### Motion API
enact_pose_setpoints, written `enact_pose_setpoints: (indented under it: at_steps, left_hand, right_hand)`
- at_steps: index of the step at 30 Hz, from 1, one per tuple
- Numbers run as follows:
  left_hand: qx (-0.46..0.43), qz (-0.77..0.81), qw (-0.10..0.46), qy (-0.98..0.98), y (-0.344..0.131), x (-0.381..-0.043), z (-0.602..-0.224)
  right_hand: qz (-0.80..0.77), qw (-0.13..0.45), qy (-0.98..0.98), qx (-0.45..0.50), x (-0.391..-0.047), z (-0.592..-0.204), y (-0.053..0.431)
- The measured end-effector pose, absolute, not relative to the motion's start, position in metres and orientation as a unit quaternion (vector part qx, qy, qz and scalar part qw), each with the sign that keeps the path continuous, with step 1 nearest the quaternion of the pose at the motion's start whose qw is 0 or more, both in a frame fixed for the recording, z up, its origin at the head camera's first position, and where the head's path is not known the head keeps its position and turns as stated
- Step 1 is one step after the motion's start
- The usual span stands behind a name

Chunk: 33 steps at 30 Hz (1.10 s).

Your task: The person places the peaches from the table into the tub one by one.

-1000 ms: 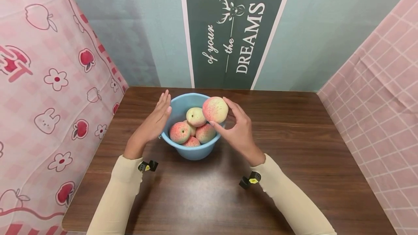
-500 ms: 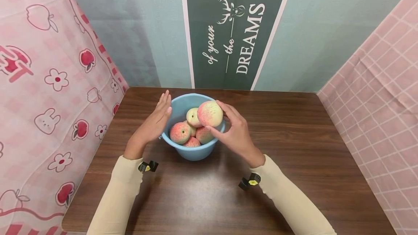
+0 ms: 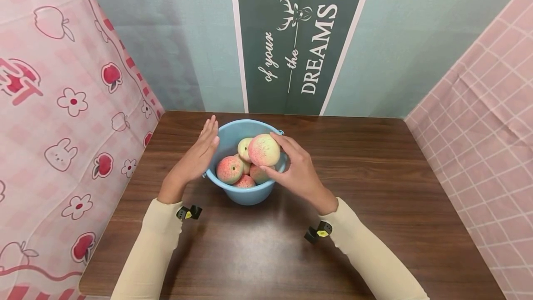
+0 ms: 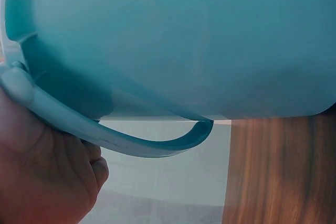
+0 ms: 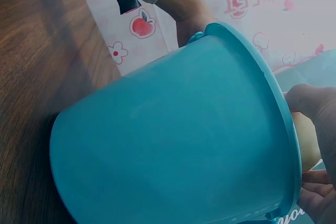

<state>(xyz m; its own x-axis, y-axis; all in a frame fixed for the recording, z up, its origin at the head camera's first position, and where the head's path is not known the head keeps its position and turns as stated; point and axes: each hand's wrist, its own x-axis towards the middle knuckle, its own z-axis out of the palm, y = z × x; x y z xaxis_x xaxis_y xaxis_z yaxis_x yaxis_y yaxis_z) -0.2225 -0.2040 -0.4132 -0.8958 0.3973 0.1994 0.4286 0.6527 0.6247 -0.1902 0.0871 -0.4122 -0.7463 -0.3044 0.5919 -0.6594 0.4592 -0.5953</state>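
Note:
A blue bucket (image 3: 250, 194) stands on the wooden table with several peaches inside, among them a red-speckled peach (image 3: 229, 169) at the left and a paler peach (image 3: 244, 147) behind. My right hand (image 3: 300, 168) grips another peach (image 3: 264, 150) between thumb and fingers, at the right side of the bucket's mouth. In the right wrist view part of that held peach (image 5: 306, 141) shows past the rim. My left hand (image 3: 195, 154) lies with straight fingers along the bucket's left rim. The left wrist view shows it beside the bucket's handle (image 4: 126, 142).
The dark wooden table (image 3: 374, 198) extends on both sides of the bucket. Behind it hangs a grey-green printed cloth (image 3: 166, 50). A pink cloth with apples (image 3: 79, 152) closes the left, a pink checked cloth (image 3: 491, 119) the right.
My right hand has moved left and slightly down with its peach, from over the bucket's right rim to farther over the mouth. The left hand and bucket have stayed in place.

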Motion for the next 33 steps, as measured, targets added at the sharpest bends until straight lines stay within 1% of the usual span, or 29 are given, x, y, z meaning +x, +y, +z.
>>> enact_pose_setpoints:
  at_steps: [8,17,24,27,33]
  left_hand:
    - [-0.229,-0.351,0.022,-0.908,-0.202,-0.223,-0.413]
    - [-0.228,-0.348,0.016,-0.909,-0.203,-0.224,-0.411]
    - [-0.218,-0.365,-0.006,-0.905,-0.206,-0.22,-0.411]
    - [-0.222,-0.369,-0.009,-0.902,-0.207,-0.219,-0.409]
    - [-0.234,-0.357,0.003,-0.904,-0.211,-0.228,-0.4]
  right_hand:
    - [0.467,0.213,-0.804,0.3,-0.19,-0.413,0.091]
    - [0.467,0.21,-0.805,0.301,-0.191,-0.413,0.092]
    - [0.463,0.209,-0.805,0.306,-0.192,-0.41,0.09]
    - [0.477,0.208,-0.795,0.313,-0.191,-0.404,0.088]
    - [0.49,0.212,-0.781,0.324,-0.186,-0.37,0.087]
